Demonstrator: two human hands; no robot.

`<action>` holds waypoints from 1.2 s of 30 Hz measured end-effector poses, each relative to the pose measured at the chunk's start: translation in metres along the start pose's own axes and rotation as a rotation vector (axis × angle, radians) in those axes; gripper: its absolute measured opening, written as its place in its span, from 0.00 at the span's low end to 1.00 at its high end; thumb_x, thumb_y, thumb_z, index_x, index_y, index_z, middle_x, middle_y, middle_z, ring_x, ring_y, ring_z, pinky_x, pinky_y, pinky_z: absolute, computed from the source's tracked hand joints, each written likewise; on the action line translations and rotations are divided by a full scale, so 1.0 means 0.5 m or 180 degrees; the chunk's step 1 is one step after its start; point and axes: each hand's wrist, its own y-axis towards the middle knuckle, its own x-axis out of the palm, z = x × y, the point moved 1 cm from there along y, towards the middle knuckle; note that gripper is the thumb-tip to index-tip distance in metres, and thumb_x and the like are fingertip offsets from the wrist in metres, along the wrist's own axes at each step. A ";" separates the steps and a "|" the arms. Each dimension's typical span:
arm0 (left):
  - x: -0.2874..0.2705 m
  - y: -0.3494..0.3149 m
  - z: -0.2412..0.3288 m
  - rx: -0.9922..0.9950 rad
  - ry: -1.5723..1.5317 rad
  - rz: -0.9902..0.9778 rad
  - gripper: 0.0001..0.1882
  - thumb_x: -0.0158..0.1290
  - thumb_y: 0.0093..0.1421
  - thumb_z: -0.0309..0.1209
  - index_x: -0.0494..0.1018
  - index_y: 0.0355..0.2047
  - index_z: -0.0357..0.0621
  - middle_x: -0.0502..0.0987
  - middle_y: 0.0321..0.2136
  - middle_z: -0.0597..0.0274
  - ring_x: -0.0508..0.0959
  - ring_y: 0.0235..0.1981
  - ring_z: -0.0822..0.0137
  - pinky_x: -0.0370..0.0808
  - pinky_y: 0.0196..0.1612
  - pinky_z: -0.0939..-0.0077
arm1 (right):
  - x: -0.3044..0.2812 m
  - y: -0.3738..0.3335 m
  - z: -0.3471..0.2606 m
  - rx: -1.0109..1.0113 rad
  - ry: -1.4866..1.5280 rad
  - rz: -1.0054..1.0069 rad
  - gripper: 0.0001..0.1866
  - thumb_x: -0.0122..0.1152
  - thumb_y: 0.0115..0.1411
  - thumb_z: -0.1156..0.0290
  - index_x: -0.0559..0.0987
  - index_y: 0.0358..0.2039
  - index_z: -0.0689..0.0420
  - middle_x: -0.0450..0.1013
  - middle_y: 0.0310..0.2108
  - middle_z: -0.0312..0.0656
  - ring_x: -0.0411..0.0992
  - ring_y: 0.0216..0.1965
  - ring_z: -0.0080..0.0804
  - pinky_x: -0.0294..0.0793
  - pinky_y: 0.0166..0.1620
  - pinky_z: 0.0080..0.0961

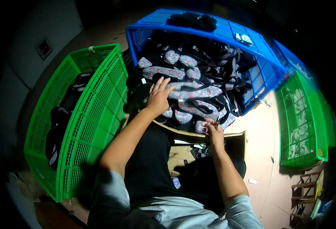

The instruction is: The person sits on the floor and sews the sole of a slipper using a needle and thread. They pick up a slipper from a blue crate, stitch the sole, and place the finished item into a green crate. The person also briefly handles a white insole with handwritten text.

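A heap of grey-and-pink floral fabric shoe pieces with black edging spills from a large blue plastic crate tipped toward me. My left hand lies on the heap's near left side, fingers spread over the fabric and gripping nothing. Lower right, at the heap's front edge, my right hand is closed, thumb and fingers pinched around something small and dark that I cannot make out. Beside those fingertips is one floral piece; whether they touch it is unclear.
Green mesh crates stand at the left, one with dark pieces inside. Another green crate is at the right. Below the heap, a cardboard box holds dark scraps between my legs. A wooden stool stands lower right.
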 end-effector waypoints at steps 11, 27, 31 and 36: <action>0.266 0.003 0.037 0.0062 0.0637 -0.2156 0.35 0.50 0.53 0.25 0.62 0.63 0.61 0.49 0.69 0.59 0.47 0.70 0.55 0.46 0.67 0.42 | -0.030 0.022 -0.046 0.0034 0.0320 0.0358 0.12 0.53 0.63 0.73 0.72 0.47 0.58 0.77 0.33 0.36 0.70 0.27 0.18 0.62 0.22 0.11; 0.404 -0.413 0.064 0.2258 0.0114 -0.4051 0.09 0.53 0.47 0.29 0.81 0.28 0.42 0.81 0.33 0.52 0.81 0.35 0.51 0.78 0.37 0.58 | -0.049 0.043 -0.052 0.0017 0.0595 0.0424 0.12 0.53 0.63 0.74 0.72 0.47 0.56 0.76 0.33 0.35 0.69 0.27 0.14 0.59 0.22 0.07; 0.495 -0.493 -0.010 0.1258 0.1419 -0.5144 0.22 0.44 0.60 0.31 0.72 0.54 0.39 0.63 0.61 0.41 0.61 0.63 0.43 0.65 0.58 0.51 | -0.056 0.049 -0.051 0.0064 0.0667 0.0604 0.12 0.54 0.62 0.74 0.72 0.47 0.57 0.76 0.34 0.36 0.69 0.27 0.15 0.60 0.22 0.07; 0.579 -0.495 -0.087 -0.0339 0.1125 -0.4263 0.31 0.40 0.63 0.35 0.55 0.65 0.37 0.54 0.65 0.41 0.54 0.65 0.40 0.53 0.64 0.44 | -0.071 0.063 -0.051 0.0126 0.0600 0.0799 0.11 0.54 0.62 0.74 0.73 0.46 0.57 0.76 0.33 0.36 0.70 0.27 0.16 0.62 0.24 0.09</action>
